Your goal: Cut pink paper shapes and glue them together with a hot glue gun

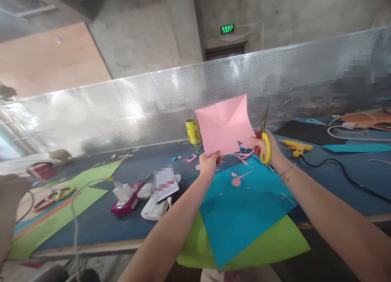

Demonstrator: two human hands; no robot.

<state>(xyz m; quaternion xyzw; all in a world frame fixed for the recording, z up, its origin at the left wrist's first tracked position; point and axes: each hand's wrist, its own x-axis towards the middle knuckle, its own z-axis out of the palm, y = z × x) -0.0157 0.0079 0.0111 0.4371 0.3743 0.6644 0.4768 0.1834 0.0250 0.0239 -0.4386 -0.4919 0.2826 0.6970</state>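
Note:
My left hand pinches the lower edge of a folded pink paper, held up above the table. My right hand grips yellow-and-red scissors with the blades pointing up beside the paper's right edge. Below the hands, a blue paper sheet lies over a green sheet at the table's front edge, with pink paper scraps scattered on it.
A yellow tape roll stands by the perforated metal screen. A glue gun with a black cord lies at right. Chargers and a magenta device sit at left, near green paper. Another person's hand is at far left.

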